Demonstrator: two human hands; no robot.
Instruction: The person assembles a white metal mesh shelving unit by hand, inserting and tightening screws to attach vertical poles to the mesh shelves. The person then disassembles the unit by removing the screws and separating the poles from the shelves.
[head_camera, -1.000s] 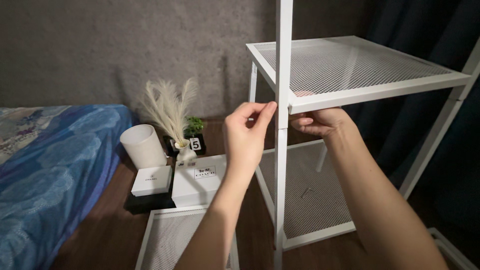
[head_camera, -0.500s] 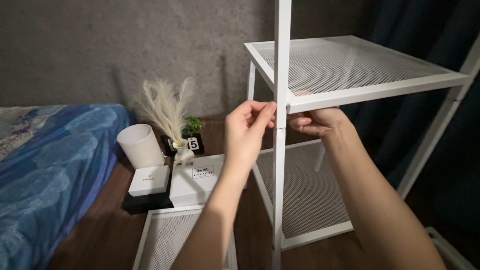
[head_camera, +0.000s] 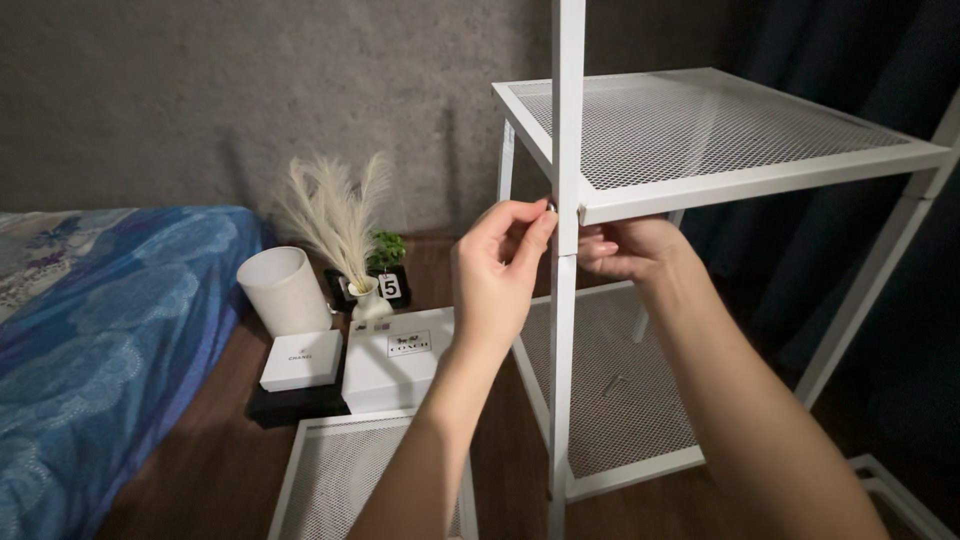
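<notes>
Centre frame, the left hand pinches something tiny, perhaps a screw, against the white upright post. The right hand, half hidden behind it, curls under the mesh shelf; its grip is unclear.

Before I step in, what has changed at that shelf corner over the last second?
Very little. The left hand has crept up the white post, so its fingertips now pinch at the joint under the mesh shelf, where a small dark part shows. The right hand stays cupped under the shelf corner behind the post. Nothing was let go. The shelf unit, the boxes and the vase stayed put.
</notes>
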